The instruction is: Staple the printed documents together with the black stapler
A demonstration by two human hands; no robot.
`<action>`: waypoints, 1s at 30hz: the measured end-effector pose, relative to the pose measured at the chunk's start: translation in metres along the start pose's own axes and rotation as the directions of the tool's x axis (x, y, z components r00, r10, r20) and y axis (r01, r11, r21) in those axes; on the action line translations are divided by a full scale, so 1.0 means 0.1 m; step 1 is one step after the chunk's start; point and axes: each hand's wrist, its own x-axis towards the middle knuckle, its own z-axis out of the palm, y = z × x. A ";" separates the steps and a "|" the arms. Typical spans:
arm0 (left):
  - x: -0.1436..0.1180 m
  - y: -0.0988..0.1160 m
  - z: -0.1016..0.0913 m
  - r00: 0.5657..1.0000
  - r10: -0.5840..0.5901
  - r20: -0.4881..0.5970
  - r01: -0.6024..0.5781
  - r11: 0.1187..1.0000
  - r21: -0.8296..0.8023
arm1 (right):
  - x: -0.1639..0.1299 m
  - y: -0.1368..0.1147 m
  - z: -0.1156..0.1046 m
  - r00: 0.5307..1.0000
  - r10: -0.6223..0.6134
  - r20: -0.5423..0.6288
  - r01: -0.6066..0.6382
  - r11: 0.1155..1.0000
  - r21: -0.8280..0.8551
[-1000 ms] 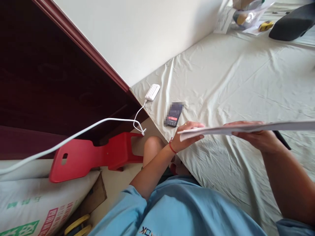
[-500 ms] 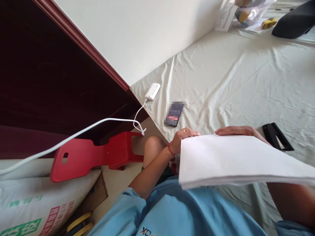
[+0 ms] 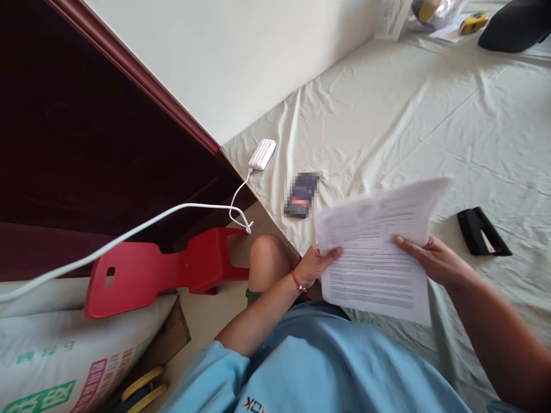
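A stack of printed sheets is held up in front of my shirt, its text side facing me and its far edge curling. My left hand grips the left side, thumb on top and fingers hidden beneath. At the right side, my right hand pinches the sheets the same way, with its thumb over the print. To the right of that hand lies a black stapler-like tool on the pale cloth. Beyond the left hand a phone lies on the cloth, its screen blurred out.
The pale cloth is wrinkled. A white power bank with a white cable sits at its left corner. A red plastic chair stands at left, beside a printed sack. A yellow tape measure lies far right.
The stack has swung from blank side showing to printed side showing. Both hands have moved from its far edge to its left and right sides, thumbs now on top.
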 end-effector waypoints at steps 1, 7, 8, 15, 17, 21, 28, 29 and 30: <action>-0.02 -0.04 0.01 0.999 -0.020 -0.035 0.018 0.998 -0.060 | 0.00 0.06 0.03 0.998 0.051 0.026 -0.052 0.998 0.045; 0.02 -0.01 0.03 0.980 -0.099 -0.174 0.034 0.939 -0.342 | -0.05 0.35 0.18 0.984 0.136 0.111 -0.144 0.987 0.066; 0.04 -0.01 0.03 0.977 -0.098 -0.190 0.029 0.941 -0.337 | -0.05 0.36 0.18 0.985 0.132 0.115 -0.136 0.990 0.031; 0.07 -0.09 0.07 0.984 -0.046 -0.172 0.015 0.984 -0.176 | 0.12 -0.10 0.04 0.712 -0.581 -0.394 0.188 0.699 -0.690; 0.07 -0.10 0.09 0.987 -0.063 -0.147 0.039 0.985 -0.166 | 0.16 -0.36 0.10 0.575 -0.783 -0.236 0.255 0.446 -0.858; 0.05 -0.07 0.16 0.991 -0.063 -0.115 0.043 0.985 -0.167 | 0.26 -0.77 0.36 0.648 -0.754 0.112 0.391 0.203 -0.898; 0.03 -0.11 0.18 0.979 -0.111 -0.171 0.063 0.962 -0.264 | 0.74 -0.86 0.47 0.837 -0.480 0.262 0.424 0.268 -0.865; 0.03 -0.13 0.17 0.976 -0.110 -0.189 0.055 0.960 -0.275 | 0.80 -0.83 0.47 0.852 -0.460 0.250 0.405 0.276 -0.872; 0.03 -0.15 0.15 0.973 -0.108 -0.205 0.048 0.959 -0.278 | 0.86 -0.80 0.47 0.867 -0.436 0.241 0.388 0.287 -0.876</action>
